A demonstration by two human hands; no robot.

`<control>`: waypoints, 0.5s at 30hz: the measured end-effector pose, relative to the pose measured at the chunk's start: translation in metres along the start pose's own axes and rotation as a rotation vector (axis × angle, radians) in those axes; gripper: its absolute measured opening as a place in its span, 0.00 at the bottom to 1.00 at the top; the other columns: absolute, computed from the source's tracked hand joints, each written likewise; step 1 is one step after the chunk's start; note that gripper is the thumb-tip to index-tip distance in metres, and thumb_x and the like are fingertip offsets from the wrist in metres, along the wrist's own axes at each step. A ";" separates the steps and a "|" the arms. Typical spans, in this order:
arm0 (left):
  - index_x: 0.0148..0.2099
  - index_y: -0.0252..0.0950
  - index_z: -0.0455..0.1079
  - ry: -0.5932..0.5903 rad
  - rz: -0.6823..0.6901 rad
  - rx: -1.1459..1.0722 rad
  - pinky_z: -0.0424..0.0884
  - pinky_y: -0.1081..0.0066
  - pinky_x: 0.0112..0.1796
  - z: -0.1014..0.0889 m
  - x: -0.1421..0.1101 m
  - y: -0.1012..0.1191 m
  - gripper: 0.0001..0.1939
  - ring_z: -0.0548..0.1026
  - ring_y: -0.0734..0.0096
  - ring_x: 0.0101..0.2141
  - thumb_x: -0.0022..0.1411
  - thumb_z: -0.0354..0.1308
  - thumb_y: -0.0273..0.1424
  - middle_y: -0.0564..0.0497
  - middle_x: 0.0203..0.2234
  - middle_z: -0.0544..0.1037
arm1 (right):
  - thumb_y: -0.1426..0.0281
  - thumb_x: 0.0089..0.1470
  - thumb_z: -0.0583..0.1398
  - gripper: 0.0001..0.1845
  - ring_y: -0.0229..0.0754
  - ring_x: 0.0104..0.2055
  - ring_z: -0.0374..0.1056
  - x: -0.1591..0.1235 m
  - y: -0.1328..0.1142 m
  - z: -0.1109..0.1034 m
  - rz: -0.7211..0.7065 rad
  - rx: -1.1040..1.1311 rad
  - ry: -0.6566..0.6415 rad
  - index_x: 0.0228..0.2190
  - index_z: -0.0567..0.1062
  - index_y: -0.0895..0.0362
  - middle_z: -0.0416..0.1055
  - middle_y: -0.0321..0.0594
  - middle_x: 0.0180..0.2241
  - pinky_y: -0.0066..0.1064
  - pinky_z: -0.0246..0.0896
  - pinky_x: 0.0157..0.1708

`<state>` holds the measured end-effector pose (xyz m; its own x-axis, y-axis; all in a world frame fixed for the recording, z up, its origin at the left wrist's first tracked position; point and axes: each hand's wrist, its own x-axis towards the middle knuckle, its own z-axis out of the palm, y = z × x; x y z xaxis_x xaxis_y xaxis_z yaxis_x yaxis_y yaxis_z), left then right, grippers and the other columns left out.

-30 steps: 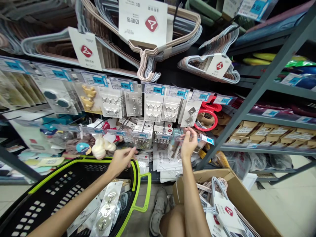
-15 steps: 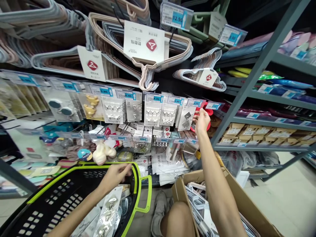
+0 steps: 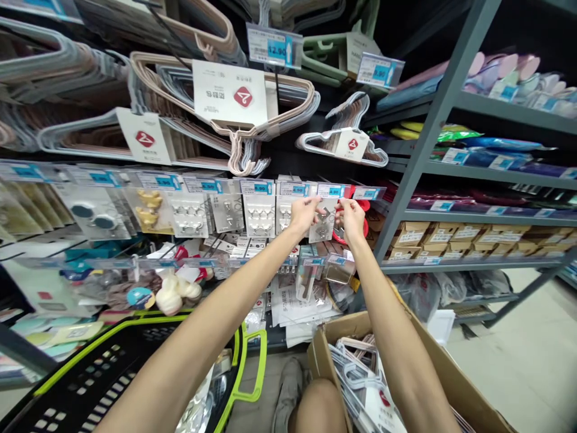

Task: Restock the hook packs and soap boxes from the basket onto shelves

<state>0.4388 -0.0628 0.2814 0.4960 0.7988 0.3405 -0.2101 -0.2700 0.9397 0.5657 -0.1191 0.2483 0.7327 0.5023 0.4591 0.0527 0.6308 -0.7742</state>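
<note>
Curled left hand point(image 3: 307, 215), right hand point(image 3: 352, 220) flank hook card point(image 3: 323, 228)

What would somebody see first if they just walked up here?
Probably the bright green rim of the black basket, low on the left. Then both hands, left and right, at a hanging card of hooks, with something red peeking out beside them.

The basket point(image 3: 135, 361) was black with a lime rim, the box point(image 3: 433, 367) brown, the ring point(image 3: 365, 227) red.
</note>
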 end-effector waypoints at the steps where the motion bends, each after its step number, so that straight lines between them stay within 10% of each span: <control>1: 0.48 0.27 0.75 0.025 -0.007 -0.012 0.54 0.80 0.15 0.001 0.000 0.000 0.15 0.63 0.85 0.12 0.72 0.56 0.34 0.50 0.25 0.79 | 0.61 0.54 0.64 0.12 0.30 0.19 0.64 0.000 0.001 -0.001 -0.008 0.001 -0.008 0.32 0.70 0.57 0.74 0.33 0.28 0.20 0.56 0.14; 9: 0.47 0.27 0.77 -0.058 -0.017 0.048 0.55 0.79 0.15 -0.015 -0.008 0.004 0.13 0.65 0.84 0.13 0.71 0.57 0.33 0.50 0.25 0.79 | 0.56 0.56 0.61 0.16 0.32 0.21 0.64 -0.004 0.010 -0.005 -0.072 -0.096 -0.002 0.34 0.71 0.57 0.74 0.35 0.29 0.23 0.59 0.18; 15: 0.44 0.27 0.76 -0.116 -0.076 0.173 0.54 0.78 0.14 -0.088 -0.052 -0.024 0.18 0.67 0.79 0.12 0.69 0.56 0.40 0.49 0.22 0.78 | 0.55 0.53 0.65 0.33 0.52 0.53 0.69 -0.027 0.045 -0.008 -0.282 -0.798 0.097 0.52 0.70 0.65 0.73 0.59 0.51 0.45 0.63 0.57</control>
<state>0.3440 -0.0508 0.2386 0.6004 0.7561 0.2605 -0.0253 -0.3076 0.9512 0.5535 -0.1089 0.1971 0.6731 0.3133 0.6699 0.6779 0.1008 -0.7282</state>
